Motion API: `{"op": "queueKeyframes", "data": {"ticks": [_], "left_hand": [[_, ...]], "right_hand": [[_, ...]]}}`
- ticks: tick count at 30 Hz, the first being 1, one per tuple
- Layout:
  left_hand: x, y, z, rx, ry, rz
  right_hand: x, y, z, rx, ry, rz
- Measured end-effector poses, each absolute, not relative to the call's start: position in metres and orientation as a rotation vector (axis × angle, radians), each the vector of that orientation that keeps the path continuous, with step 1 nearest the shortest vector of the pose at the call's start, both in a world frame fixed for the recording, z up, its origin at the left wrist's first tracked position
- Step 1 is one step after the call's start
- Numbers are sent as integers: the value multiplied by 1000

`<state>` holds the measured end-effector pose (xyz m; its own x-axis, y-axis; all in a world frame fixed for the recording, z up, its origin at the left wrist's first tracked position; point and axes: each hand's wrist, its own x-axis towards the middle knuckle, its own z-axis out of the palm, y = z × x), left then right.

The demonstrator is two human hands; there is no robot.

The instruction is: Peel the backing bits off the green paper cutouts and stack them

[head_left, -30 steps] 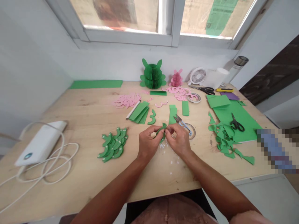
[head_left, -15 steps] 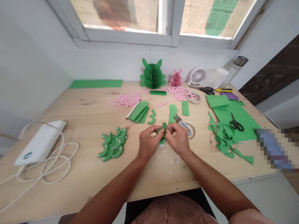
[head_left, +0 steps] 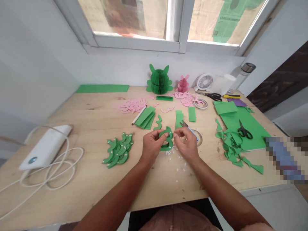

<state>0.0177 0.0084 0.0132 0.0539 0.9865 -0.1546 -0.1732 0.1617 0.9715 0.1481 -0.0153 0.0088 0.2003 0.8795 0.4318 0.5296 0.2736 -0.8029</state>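
My left hand pinches a curved green paper cutout, shaped like a 3, between thumb and fingers. Small white patches show on its surface. Just to its right, my right hand has thumb and fingertips pressed together; whatever they may hold is too small to make out. Tiny white scraps lie on the table below the hands. Partly behind my right hand are blue-handled scissors and a tape roll. A similar green cutout lies beyond my left hand.
A pile of green cutouts with white patches sits to the left, near a white device with a coiled cable. Green offcuts and black scissors lie at right. Pink cutouts and a green honeycomb paper figure are farther back.
The green cutout has turned to show its face more fully. My right fingers have moved slightly right, away from it. The camera view has shifted slightly.
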Motion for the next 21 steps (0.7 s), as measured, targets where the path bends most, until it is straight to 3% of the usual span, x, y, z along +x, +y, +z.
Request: {"op": "queueKeyframes", "data": {"ticks": [8,21], "left_hand": [[14,7,1,1390,1160,1202],[15,4,4,1482,1192,1206]], "right_hand": [[145,-19,7,-1422,-1624,181],[144,-19,9,-1445,-1646,92]]}}
